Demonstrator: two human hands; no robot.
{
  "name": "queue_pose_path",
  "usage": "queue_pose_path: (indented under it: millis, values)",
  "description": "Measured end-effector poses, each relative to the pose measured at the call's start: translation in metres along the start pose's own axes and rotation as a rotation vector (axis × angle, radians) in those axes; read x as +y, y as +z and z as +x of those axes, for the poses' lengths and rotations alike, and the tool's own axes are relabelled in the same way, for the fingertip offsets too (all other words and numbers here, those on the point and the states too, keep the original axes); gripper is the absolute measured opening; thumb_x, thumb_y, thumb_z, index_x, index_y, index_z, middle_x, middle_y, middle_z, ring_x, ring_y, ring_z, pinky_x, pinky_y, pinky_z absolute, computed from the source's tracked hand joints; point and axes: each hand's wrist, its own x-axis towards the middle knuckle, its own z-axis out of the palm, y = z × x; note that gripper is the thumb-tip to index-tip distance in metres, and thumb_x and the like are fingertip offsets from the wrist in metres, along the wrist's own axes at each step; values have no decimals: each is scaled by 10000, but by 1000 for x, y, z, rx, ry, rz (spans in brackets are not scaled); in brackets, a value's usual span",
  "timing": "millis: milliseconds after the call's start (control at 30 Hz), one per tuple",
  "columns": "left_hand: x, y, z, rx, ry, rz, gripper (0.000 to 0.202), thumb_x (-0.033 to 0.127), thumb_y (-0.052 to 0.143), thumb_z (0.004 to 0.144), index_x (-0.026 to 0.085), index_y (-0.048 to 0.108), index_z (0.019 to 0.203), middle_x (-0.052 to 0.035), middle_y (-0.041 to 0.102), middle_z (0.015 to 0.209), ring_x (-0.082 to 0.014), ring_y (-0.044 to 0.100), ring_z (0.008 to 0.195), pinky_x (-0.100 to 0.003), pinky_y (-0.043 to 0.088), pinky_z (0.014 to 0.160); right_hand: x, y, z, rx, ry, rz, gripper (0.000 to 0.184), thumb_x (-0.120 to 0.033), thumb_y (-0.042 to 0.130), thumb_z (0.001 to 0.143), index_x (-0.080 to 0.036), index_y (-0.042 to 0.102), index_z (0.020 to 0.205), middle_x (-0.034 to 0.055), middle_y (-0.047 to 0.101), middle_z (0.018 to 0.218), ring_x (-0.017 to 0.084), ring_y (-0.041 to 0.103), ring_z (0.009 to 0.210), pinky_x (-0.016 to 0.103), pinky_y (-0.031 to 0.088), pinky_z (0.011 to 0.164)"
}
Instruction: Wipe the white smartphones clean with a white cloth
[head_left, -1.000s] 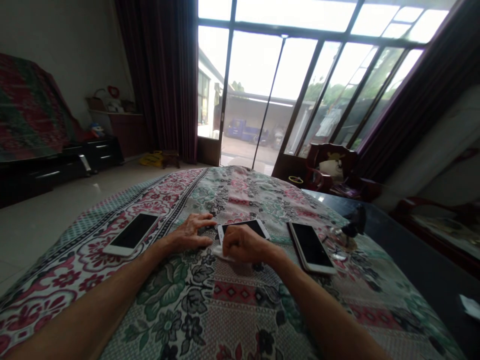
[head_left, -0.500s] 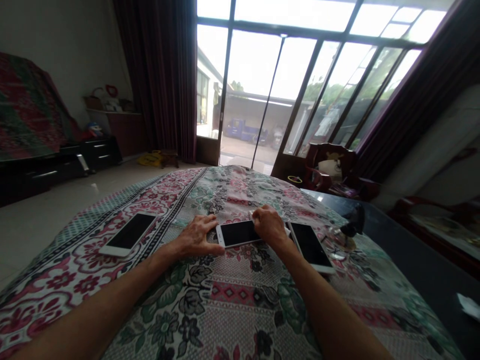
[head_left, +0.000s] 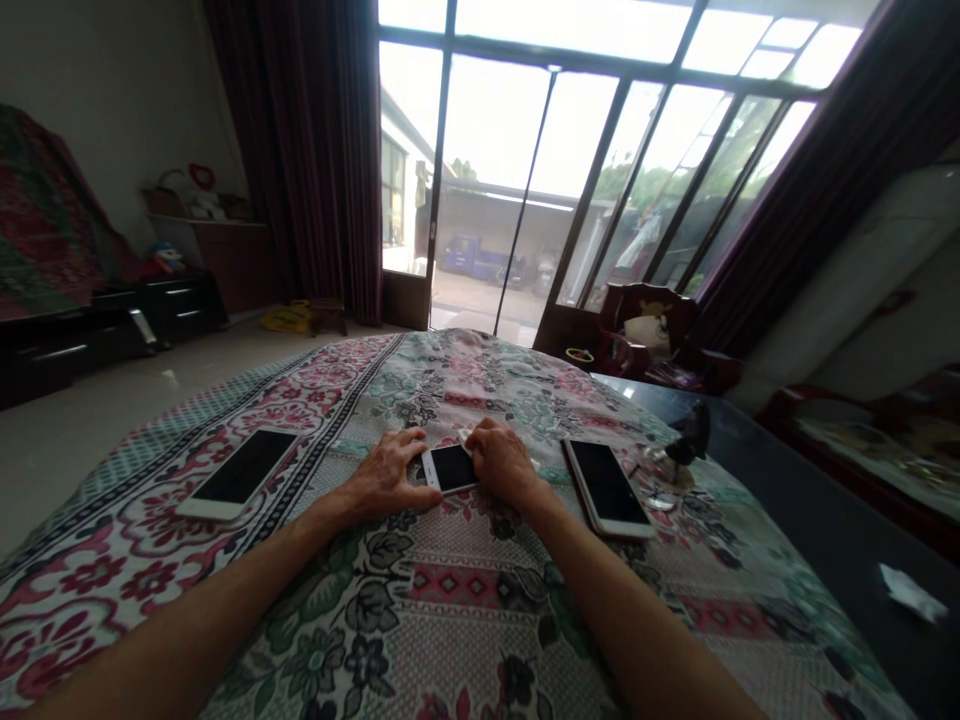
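Note:
A white smartphone (head_left: 452,468) with a dark screen lies flat on the patterned tablecloth (head_left: 465,590) in front of me. My left hand (head_left: 386,472) grips its left end, thumb at the near edge and fingers at the far edge. Pressed onto the screen is my right hand (head_left: 502,462), its fingers closed on a white tissue (head_left: 464,436) that shows only at their edges. The phone's right part is hidden beneath that hand. A second white smartphone (head_left: 244,472) lies to the left, and a third one (head_left: 609,488) rests to the right of my right hand.
Beyond the third phone stands a clear glass object (head_left: 660,490) with a dark top (head_left: 691,432). A dark tabletop (head_left: 795,530) runs along the right, with a crumpled white paper (head_left: 911,592) on it. Wooden chairs (head_left: 645,335) and glass doors are farther back.
My right hand has slid left across the screen with the tissue, covering more of the phone. My left hand keeps its hold on the left end. The view has shifted slightly.

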Motion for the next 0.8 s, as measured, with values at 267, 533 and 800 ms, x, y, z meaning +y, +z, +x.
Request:
queue_pose_path:
  millis: [267, 533, 800]
  values:
    - [-9, -11, -1, -43, 34, 7, 682, 482, 714, 608, 144, 595, 1189, -155, 479, 1409, -347, 412, 1303, -452, 339, 1089, 28, -32, 5, -30, 358, -233, 239, -111, 509, 819, -165, 742, 828, 150, 643, 1053, 254, 596, 959, 304, 420, 734]
    - [-17, -11, -1, -25, 52, 19, 683, 468, 730, 613, 141, 604, 1199, -155, 497, 1391, -339, 430, 1291, -440, 349, 1084, -21, -20, -5, 70, 1, -44, 244, -118, 477, 854, -184, 705, 910, 79, 629, 1016, 180, 558, 942, 260, 419, 801]
    - [-27, -7, -2, 1, 75, -29, 677, 532, 729, 620, 159, 624, 1176, -136, 524, 1361, -351, 453, 1266, -472, 363, 1073, -39, 8, -16, -16, -215, 27, 207, -161, 498, 869, -191, 703, 864, 60, 640, 977, 174, 541, 939, 264, 410, 837]
